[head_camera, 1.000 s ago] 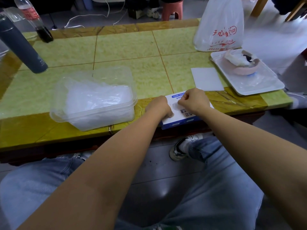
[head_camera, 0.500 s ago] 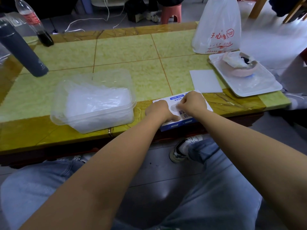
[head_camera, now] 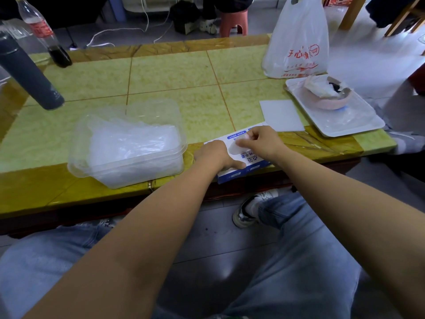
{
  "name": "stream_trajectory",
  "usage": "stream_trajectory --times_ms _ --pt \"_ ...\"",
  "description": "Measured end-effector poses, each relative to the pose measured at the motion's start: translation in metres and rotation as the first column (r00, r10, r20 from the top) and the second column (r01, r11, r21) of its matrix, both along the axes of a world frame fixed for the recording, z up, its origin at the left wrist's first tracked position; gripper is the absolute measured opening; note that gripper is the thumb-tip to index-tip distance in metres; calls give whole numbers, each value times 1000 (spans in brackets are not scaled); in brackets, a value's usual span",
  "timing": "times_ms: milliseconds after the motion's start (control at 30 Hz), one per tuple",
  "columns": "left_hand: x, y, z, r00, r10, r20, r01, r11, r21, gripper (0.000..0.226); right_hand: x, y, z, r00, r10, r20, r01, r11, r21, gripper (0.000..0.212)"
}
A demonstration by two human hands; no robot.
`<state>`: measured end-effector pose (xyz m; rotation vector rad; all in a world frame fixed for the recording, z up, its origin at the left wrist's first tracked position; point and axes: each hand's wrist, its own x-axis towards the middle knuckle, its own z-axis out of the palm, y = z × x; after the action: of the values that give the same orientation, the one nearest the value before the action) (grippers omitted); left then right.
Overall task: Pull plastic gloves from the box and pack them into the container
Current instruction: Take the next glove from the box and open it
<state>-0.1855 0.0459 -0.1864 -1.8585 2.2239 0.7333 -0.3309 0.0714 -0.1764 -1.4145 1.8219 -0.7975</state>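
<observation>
A flat white and blue cardboard glove box [head_camera: 254, 160] lies at the near edge of the yellow-green tiled bench [head_camera: 174, 72], its near end just over the amber border. The left hand [head_camera: 215, 156] bears down on the box's left part with the thumb laid flat along the top. Its other fingers are hidden behind the back of the hand, so I cannot tell whether they curl round the box's edge. The right hand [head_camera: 263, 143] sits over the oval opening in the box top, fingers curled, thumb and forefinger pinching a translucent plastic glove [head_camera: 235, 147] that shows at the opening.

Just left of the box stands a clear rectangular plastic container [head_camera: 147, 168], lidless, with a heap of crumpled clear gloves [head_camera: 131, 143] inside.

At the far left of the bench stand a dark grey flask [head_camera: 27, 74] and a clear soda bottle with a red label [head_camera: 46, 35]. To the right are a white square card [head_camera: 281, 115], a white rectangular tray [head_camera: 349, 124] carrying a pink bowl [head_camera: 328, 103], and a white plastic bag with red print [head_camera: 296, 42] behind them.
</observation>
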Motion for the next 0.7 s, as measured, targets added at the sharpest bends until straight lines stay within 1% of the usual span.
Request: stream_trajectory --times_ms 67,133,167,200,233,267,300,333,433,500,533,600,700 --pt "1 0 0 1000 3 -1 -3 1000 -4 77 -1 2 1 990 -37 133 44 998 -48 24" --pt "2 1 0 1000 -1 11 1 1000 -13 78 -2 2 -1 982 -67 176 75 997 -37 25" --pt "2 2 1 1000 -2 21 3 1000 -18 77 -4 2 -2 988 -70 141 70 998 1 27" --pt "2 2 2 1000 -2 29 3 1000 -19 75 -6 2 -2 998 -51 38 48 997 61 30" --pt "1 2 2 999 -4 32 5 1000 -22 74 -8 3 -1 994 -22 -110 37 991 132 34" --pt "1 2 2 999 -4 33 5 1000 -17 73 -9 3 1 975 -5 -223 45 983 177 39" --pt "1 2 3 999 -3 33 4 1000 -13 73 -11 3 3 967 -23 -255 71 981 178 42" --pt "0 1 3 999 1 34 0 1000 -10 74 -11 2 4 970 -55 -236 92 985 147 42" --pt "0 1 5 998 -6 59 7 1000 -5 77 -5 0 10 991 -134 -28 136 989 53 34" --pt "0 3 6 997 -19 75 20 1000 -8 76 1 -1 12 980 -165 113 164 986 20 30" --pt "0 3 7 997 -23 77 23 1000 -6 75 2 -1 12 970 -181 159 183 983 7 28" --pt "1 2 8 997 -20 70 20 1000 2 75 0 0 12 957 -212 199 221 975 -22 25" --pt "2 -2 9 998 -29 64 27 999 22 71 -7 3 11 940 -269 208 294 950 -102 25"
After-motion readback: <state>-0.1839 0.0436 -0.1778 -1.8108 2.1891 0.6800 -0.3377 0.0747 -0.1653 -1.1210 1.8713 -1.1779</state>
